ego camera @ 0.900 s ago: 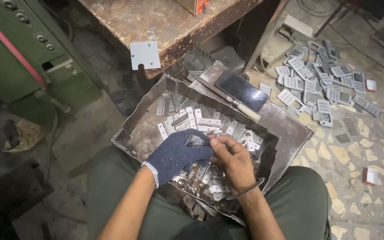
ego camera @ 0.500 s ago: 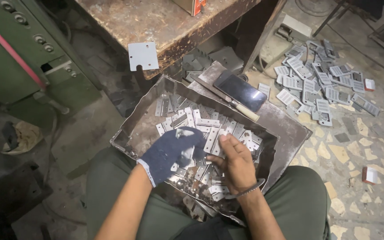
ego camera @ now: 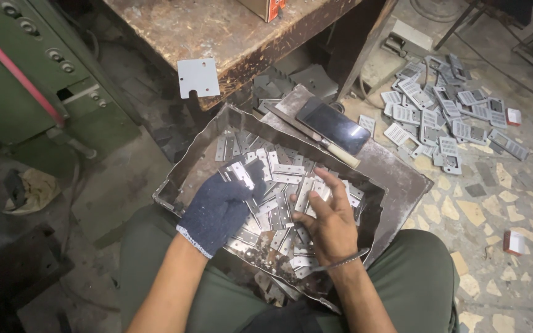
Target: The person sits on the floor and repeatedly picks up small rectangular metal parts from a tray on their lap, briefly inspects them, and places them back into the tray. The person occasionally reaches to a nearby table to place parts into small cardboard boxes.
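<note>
Hinges (ego camera: pixel 279 185), small, silvery, drilled, heaped loose in dented tray (ego camera: pixel 183 169).

Both the left hand (ego camera: pixel 217 209) and right hand (ego camera: pixel 331 219) rest on hinges (ego camera: pixel 279 179) in the tray (ego camera: pixel 186 160); beyond the right hand lies a phone (ego camera: pixel 334 126).

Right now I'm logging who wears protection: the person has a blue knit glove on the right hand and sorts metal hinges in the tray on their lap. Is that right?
Not quite. The blue knit glove is on the left hand; the right hand is bare, with only a thin bangle at the wrist. The head view shows this. Both hands do sort metal hinges in the tray on the lap.
</note>
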